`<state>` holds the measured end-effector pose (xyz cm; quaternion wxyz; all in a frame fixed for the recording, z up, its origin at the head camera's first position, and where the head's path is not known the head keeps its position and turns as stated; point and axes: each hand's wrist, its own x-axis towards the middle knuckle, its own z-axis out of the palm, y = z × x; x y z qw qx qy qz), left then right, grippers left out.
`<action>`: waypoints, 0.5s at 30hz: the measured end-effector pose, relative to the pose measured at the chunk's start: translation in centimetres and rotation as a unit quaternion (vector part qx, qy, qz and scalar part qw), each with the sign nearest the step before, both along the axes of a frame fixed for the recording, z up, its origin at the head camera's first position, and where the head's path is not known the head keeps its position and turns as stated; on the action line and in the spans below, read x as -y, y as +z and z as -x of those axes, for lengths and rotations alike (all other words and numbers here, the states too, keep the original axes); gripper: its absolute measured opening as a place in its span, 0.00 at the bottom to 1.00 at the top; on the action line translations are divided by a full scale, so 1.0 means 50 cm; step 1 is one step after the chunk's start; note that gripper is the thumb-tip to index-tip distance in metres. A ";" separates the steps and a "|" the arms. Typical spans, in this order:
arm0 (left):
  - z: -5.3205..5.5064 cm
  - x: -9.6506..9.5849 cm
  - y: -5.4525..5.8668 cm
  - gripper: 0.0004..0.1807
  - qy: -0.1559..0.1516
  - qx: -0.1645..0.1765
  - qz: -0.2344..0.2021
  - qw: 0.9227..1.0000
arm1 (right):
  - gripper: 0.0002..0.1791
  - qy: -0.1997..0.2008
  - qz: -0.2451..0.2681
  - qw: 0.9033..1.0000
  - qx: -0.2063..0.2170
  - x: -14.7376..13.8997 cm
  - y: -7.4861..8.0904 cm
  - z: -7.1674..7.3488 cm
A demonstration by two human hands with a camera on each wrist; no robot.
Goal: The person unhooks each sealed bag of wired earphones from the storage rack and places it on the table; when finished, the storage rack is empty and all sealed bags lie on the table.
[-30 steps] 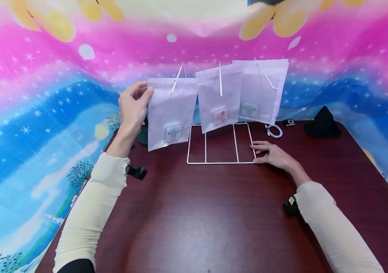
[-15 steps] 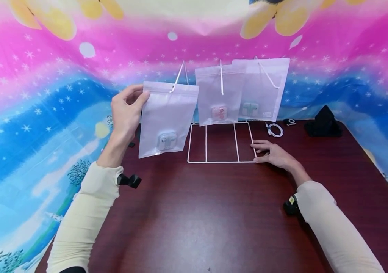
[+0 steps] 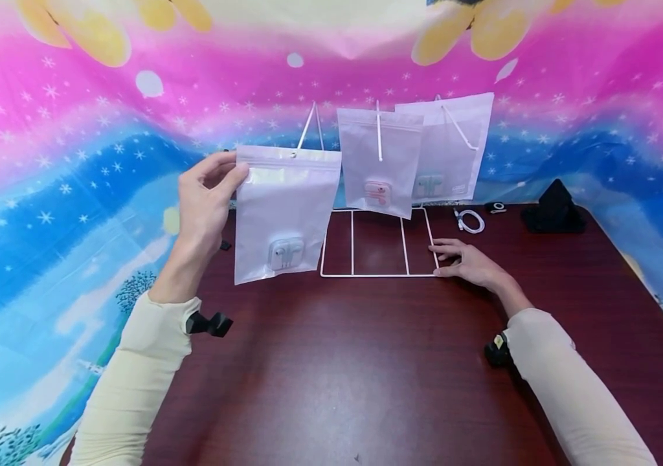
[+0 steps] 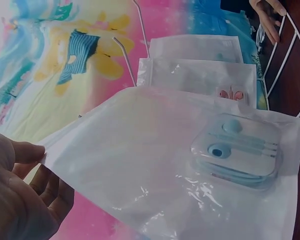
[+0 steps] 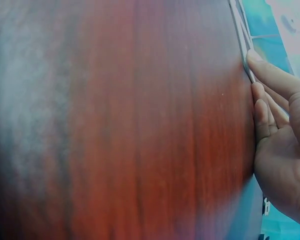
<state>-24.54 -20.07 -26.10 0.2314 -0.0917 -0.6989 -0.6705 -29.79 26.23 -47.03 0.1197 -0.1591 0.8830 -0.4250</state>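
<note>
snowflake-patterned backdrop (image 3: 250, 71), behind the dark reddish tabletop (image 3: 331, 362). white wire rack (image 3: 381, 276), standing towards the rear. three pale bags hang from it: left bag (image 3: 285, 200), nearest the viewer; middle bag (image 3: 395, 162), partly overlapping the right bag (image 3: 454, 162). hands: left hand (image 3: 206, 194), pinching the left bag's upper left edge; right hand (image 3: 468, 265), fingers loosely extended, touching the rack's right side. black stand (image 3: 554, 210), at right rear. white cable (image 3: 483, 223), coiled near the rack. earphone case (image 3: 287, 254), low in the left bag.
</note>
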 end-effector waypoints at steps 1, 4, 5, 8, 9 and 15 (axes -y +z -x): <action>-0.003 0.001 0.001 0.11 -0.002 -0.001 -0.003 1.000 | 0.38 0.001 0.000 1.000 0.000 -0.001 0.000 0.000; -0.012 0.005 0.001 0.11 -0.003 -0.002 -0.006 1.000 | 0.38 0.001 0.005 1.000 -0.002 -0.002 0.001 0.000; -0.015 0.006 0.000 0.11 -0.003 -0.001 -0.004 1.000 | 0.38 0.001 0.006 1.000 -0.002 -0.002 0.002 -0.001; -0.022 0.013 -0.005 0.10 0.001 0.004 -0.003 1.000 | 0.37 0.000 0.005 1.000 -0.005 -0.002 0.003 -0.002; -0.025 0.016 -0.008 0.10 0.004 0.008 0.000 1.000 | 0.37 0.001 0.002 1.000 -0.007 -0.002 0.002 -0.001; -0.037 0.039 -0.038 0.12 0.017 0.062 0.010 0.998 | 0.37 0.003 0.004 1.000 -0.008 -0.001 -0.002 0.001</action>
